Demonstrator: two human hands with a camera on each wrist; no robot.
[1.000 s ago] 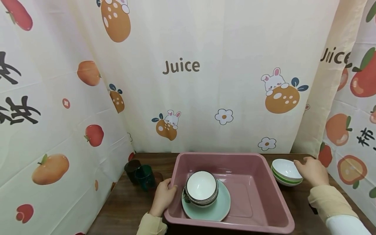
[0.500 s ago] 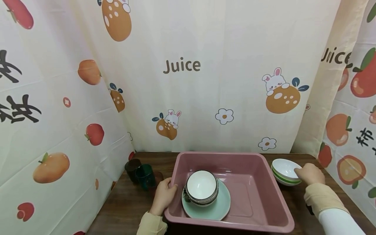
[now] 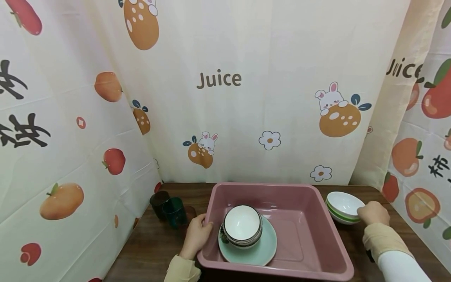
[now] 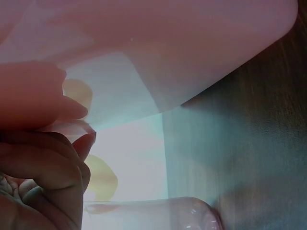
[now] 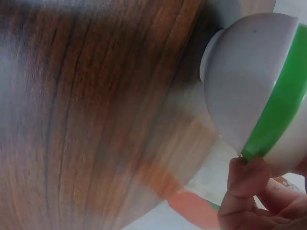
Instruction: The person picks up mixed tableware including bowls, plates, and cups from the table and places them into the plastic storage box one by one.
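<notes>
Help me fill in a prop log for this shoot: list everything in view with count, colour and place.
Basin: 1, pink, on the table
Plate: 1, pale green, in the basin
Dark-rimmed bowls: stack, count unclear, white inside, on the plate
Green-banded bowls: stack, count unclear, white and green, right of the basin
Dark cup: 1, blackish, table's left
Green cup: 1, dark green, beside it
Table: 1, brown wood-grain, underneath
Cloth hangings: count unclear, cream with prints, behind and both sides
Sleeves: 2, beige cuffs, at the wrists
Left hand: 1, bare, gripping the basin's left rim
Right hand: 1, bare, pinching the green-banded stack's edge
</notes>
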